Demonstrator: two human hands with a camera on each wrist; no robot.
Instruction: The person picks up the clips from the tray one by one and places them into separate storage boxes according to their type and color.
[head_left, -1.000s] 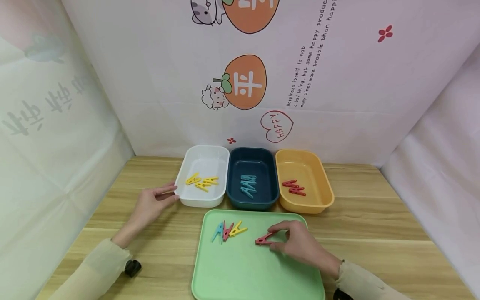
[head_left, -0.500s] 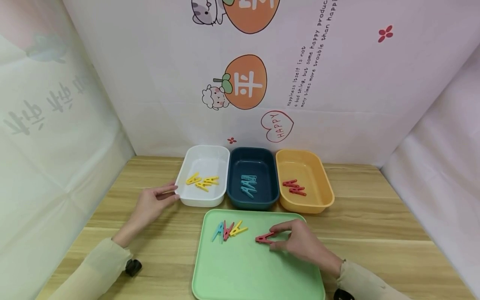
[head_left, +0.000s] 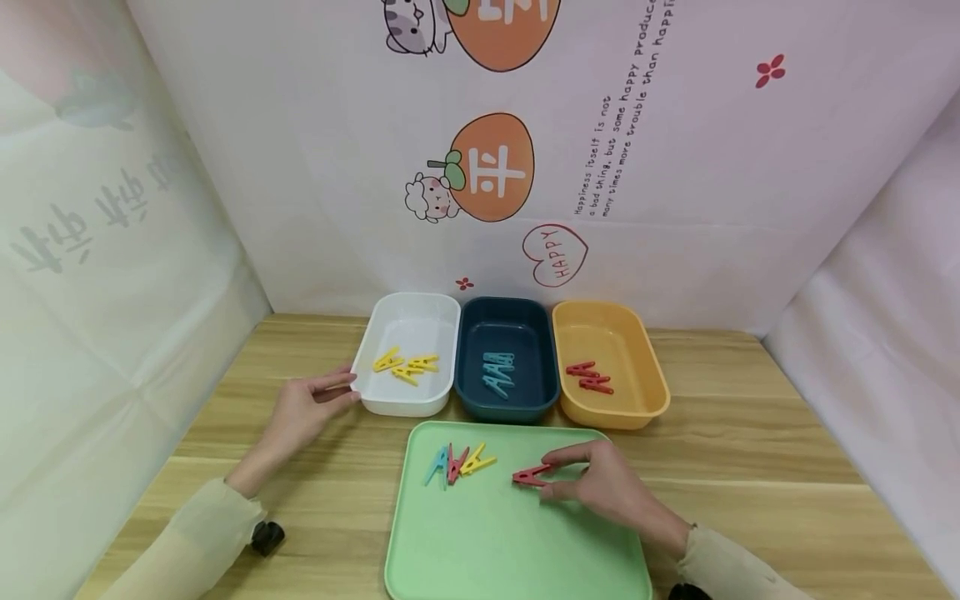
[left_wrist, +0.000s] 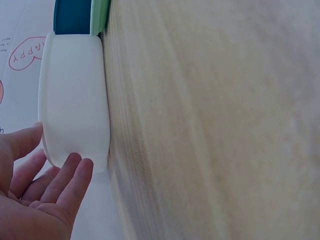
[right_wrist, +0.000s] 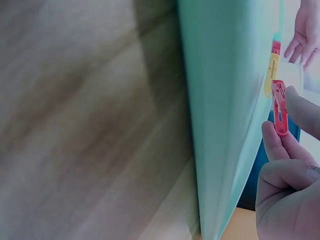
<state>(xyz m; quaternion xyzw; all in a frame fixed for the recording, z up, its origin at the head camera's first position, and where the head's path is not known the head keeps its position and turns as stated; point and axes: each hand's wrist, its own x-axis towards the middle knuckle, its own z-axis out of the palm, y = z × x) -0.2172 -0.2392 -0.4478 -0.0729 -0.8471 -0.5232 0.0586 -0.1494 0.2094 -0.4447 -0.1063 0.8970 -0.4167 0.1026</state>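
Observation:
My right hand (head_left: 611,492) is over the green tray (head_left: 465,558), pinching a red clothespin (head_left: 531,476) by its handle ends between thumb and fingers. In the right wrist view the same clothespin (right_wrist: 280,107) sits between the thumb and fingertips. Near the tray's back left lie a blue clothespin (head_left: 437,467), a red one (head_left: 456,464) and a yellow one (head_left: 477,459), close together. My left hand (head_left: 300,412) touches the left side of the white box (head_left: 405,407) with its fingertips. In the left wrist view its fingers (left_wrist: 75,182) are extended against the box's end wall.
Behind the tray, three boxes stand in a row: the white one holds yellow clothespins (head_left: 406,375), the dark blue box (head_left: 508,412) holds blue ones (head_left: 498,379), the orange box (head_left: 637,408) holds red ones (head_left: 596,384). A printed cloth (head_left: 675,250) hangs behind the wooden table (head_left: 720,400).

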